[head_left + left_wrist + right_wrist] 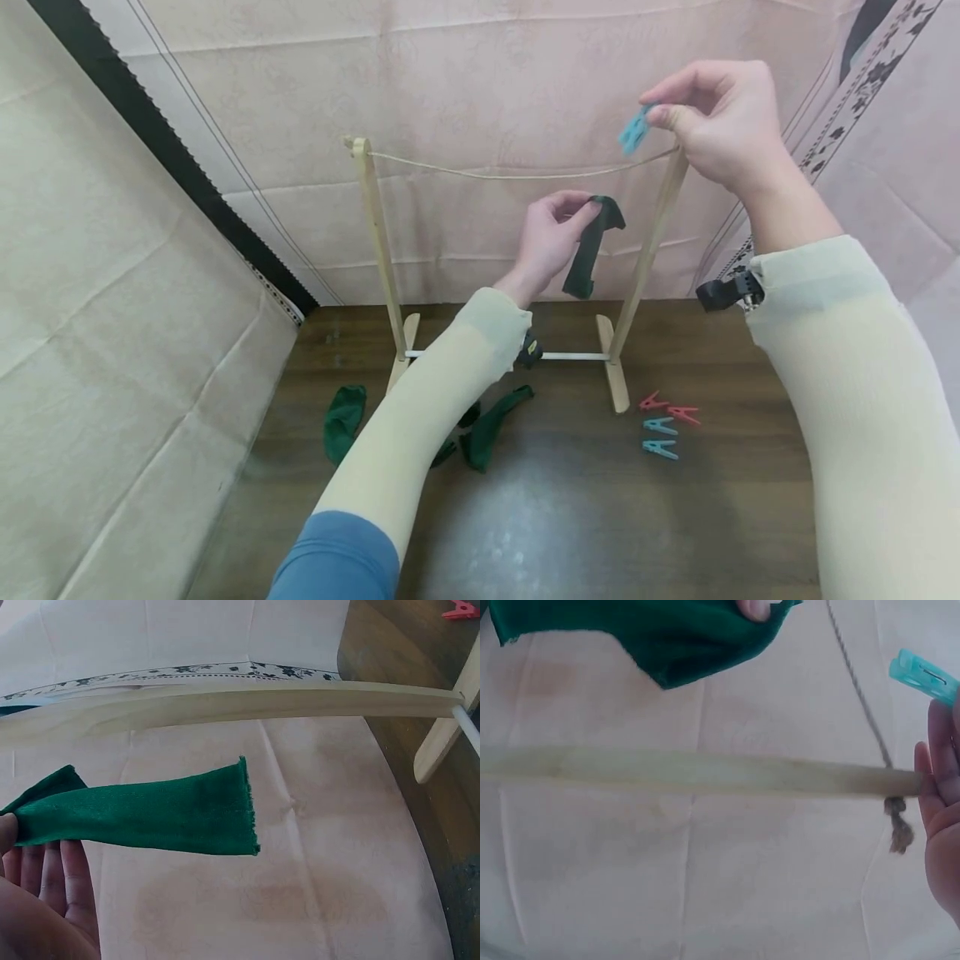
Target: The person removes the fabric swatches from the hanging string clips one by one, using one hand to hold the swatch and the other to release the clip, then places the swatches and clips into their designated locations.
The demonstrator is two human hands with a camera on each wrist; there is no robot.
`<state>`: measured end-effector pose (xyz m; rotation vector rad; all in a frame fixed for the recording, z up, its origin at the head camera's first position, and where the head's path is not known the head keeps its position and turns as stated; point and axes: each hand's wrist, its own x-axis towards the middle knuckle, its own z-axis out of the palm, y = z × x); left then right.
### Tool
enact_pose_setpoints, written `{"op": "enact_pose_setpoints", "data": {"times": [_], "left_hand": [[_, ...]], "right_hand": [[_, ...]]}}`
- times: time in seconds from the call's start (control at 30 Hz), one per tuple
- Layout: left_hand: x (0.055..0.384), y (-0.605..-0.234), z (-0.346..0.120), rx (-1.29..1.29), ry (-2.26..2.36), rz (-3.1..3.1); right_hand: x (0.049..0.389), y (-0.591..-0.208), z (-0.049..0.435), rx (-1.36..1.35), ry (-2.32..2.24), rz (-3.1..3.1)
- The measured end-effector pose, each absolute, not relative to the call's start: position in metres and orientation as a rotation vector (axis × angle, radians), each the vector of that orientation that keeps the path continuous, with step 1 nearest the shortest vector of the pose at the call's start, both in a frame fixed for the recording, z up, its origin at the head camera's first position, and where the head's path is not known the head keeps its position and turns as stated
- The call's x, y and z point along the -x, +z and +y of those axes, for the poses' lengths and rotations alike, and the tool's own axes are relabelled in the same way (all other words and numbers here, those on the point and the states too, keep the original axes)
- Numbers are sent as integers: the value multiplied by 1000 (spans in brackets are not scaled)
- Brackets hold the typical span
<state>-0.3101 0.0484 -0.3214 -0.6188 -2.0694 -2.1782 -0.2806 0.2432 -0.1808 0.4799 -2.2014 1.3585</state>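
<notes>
My left hand (551, 233) pinches a strip of dark green cloth (587, 254) by its upper end, and the rest hangs down below the cord (517, 177). In the left wrist view the green cloth (165, 814) shows a frayed end, with the thumb at its folded part. Up by the right post (651, 250), my right hand (731, 125) holds a light blue clothespin (634, 132) between thumb and fingers, above the cord. The right wrist view shows that clothespin (924, 675) apart from the cord, beside the post's knotted top.
The cord runs between the right post and a left wooden post (378, 233), joined low down by a white rod (573, 357). Several green cloth pieces (487, 429) lie on the brown table (540, 517). Red clothespins (682, 413) and blue clothespins (660, 449) lie at right. Pale cloth (465, 92) hangs behind.
</notes>
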Motion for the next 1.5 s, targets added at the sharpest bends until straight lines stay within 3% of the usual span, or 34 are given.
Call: {"op": "enact_pose_setpoints", "data": {"times": [0.33,0.6,0.87,1.23,1.5], "left_hand": [[289,-339,31,697,-2220,-2171],[266,-362,3,814,-2223,-2321],[242,-394,-26,889,-2203,-2428],[215,-457,-84,806,-2115,-2615],[206,-489,-112,726,-2192,-2673]], "right_hand": [[257,-220,239,-983,1662,-1714],[237,-280,238,-1141,1755,-1517],[218,-365,252,-1029,1847,-1691],[185,-490,262,-415,1763,-2443],[178,-539,274,-280,1787,-2665]]}}
